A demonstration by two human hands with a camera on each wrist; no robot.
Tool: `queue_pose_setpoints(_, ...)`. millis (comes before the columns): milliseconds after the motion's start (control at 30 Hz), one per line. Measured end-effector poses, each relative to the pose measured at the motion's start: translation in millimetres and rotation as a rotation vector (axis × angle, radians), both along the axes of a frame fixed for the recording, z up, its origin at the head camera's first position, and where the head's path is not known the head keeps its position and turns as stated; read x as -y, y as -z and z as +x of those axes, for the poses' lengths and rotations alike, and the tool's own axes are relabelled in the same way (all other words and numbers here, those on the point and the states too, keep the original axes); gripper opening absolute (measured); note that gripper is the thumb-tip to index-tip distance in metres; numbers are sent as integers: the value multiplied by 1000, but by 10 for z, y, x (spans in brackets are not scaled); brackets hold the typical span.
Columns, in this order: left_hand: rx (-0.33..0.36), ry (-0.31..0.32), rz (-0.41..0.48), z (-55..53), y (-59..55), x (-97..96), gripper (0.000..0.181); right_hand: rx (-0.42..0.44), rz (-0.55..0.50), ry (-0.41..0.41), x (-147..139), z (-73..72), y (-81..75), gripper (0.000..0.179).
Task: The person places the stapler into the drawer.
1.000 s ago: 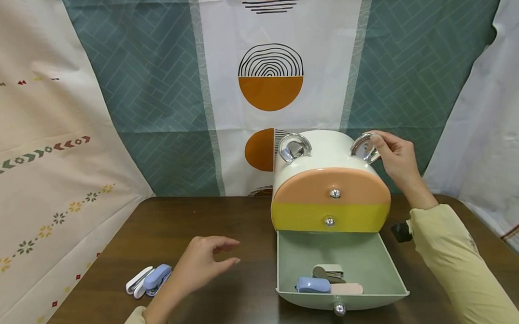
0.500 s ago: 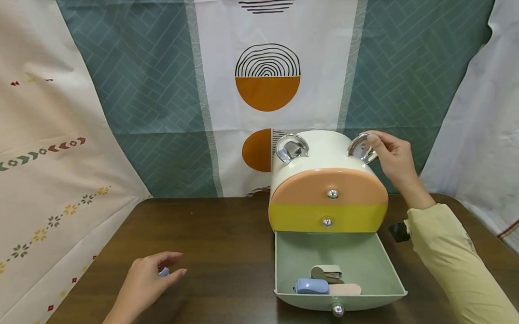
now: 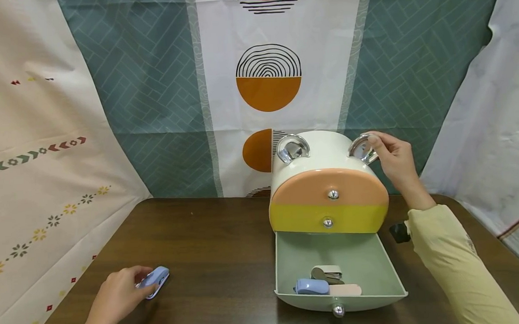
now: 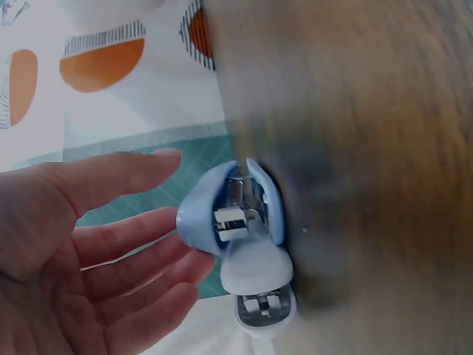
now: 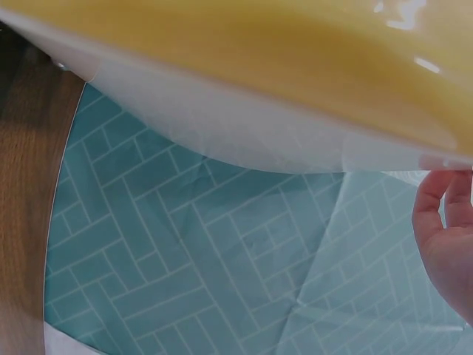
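My left hand (image 3: pixel 117 291) is beside a light-blue mini stapler (image 3: pixel 158 278) on the table's left side. In the left wrist view its thumb and fingers are apart and relaxed, with fingertips right at the blue stapler. A white mini stapler (image 4: pixel 256 268) lies against the blue one there; my hand hides it in the head view. My right hand (image 3: pixel 396 161) pinches the right shiny silver ear (image 3: pixel 355 147) on top of a rounded desktop drawer cabinet (image 3: pixel 328 151). The cabinet's bottom green drawer (image 3: pixel 333 248) is pulled out.
In the green drawer lie another blue mini stapler (image 3: pixel 312 286), a cream stapler (image 3: pixel 331 270) and a pale pink piece (image 3: pixel 345 289). Above it the yellow drawer (image 3: pixel 303 218) and orange drawer (image 3: pixel 304 189) are closed. Patterned cloths (image 3: pixel 152 89) hang around the dark wooden table (image 3: pixel 220 260).
My left hand has moved left and down from the middle of the table to the blue stapler. My right hand keeps its hold on the silver ear.
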State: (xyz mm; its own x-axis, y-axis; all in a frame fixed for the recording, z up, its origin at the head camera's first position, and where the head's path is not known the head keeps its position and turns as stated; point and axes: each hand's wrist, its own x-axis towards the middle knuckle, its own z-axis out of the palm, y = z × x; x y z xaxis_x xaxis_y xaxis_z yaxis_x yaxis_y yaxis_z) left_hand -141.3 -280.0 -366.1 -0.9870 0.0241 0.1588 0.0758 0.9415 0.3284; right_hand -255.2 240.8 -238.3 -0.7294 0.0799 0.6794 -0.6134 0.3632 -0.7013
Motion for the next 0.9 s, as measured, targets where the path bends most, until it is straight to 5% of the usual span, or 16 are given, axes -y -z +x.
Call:
queue_pose_setpoints(467,82,-26,-11,-106,56,85,30,15,17,12,-1,18,-6,22)
queue_pose_setpoints(900,-13,-6,15,-75,23,-33,23,12,24,14,3,31,-18,25)
